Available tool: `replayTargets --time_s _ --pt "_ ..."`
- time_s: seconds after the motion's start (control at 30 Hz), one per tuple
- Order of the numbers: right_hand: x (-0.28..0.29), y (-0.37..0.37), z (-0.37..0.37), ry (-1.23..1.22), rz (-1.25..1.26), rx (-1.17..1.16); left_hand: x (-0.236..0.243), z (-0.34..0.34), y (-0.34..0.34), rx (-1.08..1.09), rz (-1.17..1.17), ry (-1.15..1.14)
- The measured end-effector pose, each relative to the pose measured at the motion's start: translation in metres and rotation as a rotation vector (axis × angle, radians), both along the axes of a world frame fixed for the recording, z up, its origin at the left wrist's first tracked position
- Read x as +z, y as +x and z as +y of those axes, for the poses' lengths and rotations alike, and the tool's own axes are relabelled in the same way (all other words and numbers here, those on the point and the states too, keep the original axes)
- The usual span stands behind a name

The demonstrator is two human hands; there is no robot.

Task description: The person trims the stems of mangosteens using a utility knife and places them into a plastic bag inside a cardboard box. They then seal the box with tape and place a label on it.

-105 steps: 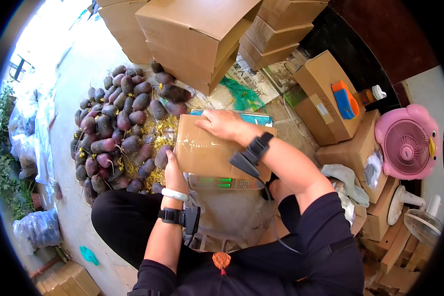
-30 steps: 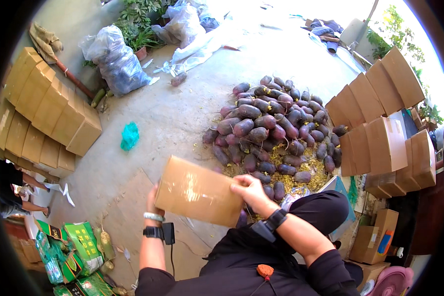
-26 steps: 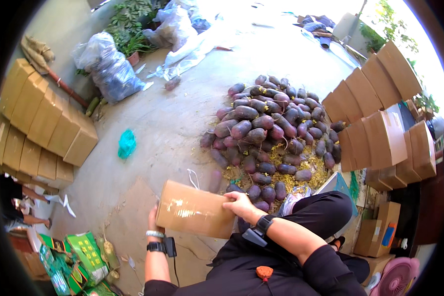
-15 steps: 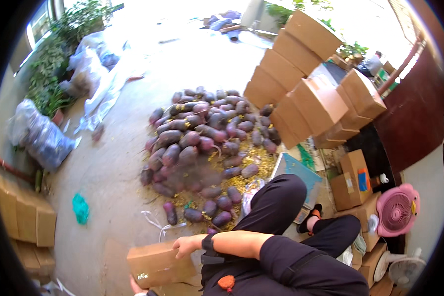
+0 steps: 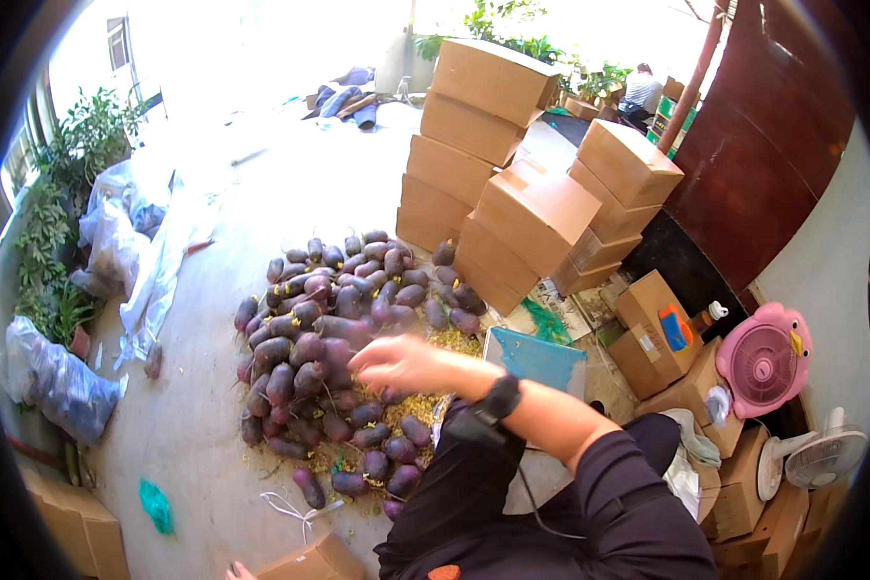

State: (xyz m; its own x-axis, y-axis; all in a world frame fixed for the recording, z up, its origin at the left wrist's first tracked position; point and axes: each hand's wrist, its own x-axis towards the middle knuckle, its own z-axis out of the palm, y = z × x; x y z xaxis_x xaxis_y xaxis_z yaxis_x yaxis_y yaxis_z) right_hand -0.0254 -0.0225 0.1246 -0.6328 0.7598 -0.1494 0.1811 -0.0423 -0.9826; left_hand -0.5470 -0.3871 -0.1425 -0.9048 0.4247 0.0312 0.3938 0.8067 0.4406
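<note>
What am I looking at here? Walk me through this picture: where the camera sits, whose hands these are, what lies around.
There is no machine. A person wears a wide-angle camera on the head, looking down, so straight edges bend near the rim. The right hand reaches out empty over a heap of dark purple root vegetables lying on the concrete floor; it is blurred from motion. Only the fingertips of the left hand show at the lower edge, beside a brown cardboard box; whether they grip it cannot be told. Behind the heap stand stacked cardboard boxes. To the right are a pink fan and a white fan; to the left are potted plants and plastic bags.
</note>
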Motion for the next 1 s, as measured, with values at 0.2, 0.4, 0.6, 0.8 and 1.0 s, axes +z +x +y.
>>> replayTargets --time_s 0.2,0.4,0.6,0.8,1.0 --pt "0.021 0.17 0.012 -0.068 -0.105 -0.496 0.094 0.208 0.165 -0.496 -0.24 0.474" --pt "-0.013 0.28 0.017 -0.134 -0.102 -0.865 0.256 0.328 0.409 -1.067 -0.765 0.873" --pt "-0.019 0.336 0.05 -0.112 -0.005 -1.052 0.284 0.361 0.575 -1.66 -0.688 0.846" --pt "0.027 0.341 0.155 0.217 -0.037 -1.097 0.249 0.371 0.613 -1.656 -0.945 0.637" --pt "0.068 0.335 0.276 0.457 0.041 -1.136 0.255 0.39 0.596 -1.378 -1.27 0.516"
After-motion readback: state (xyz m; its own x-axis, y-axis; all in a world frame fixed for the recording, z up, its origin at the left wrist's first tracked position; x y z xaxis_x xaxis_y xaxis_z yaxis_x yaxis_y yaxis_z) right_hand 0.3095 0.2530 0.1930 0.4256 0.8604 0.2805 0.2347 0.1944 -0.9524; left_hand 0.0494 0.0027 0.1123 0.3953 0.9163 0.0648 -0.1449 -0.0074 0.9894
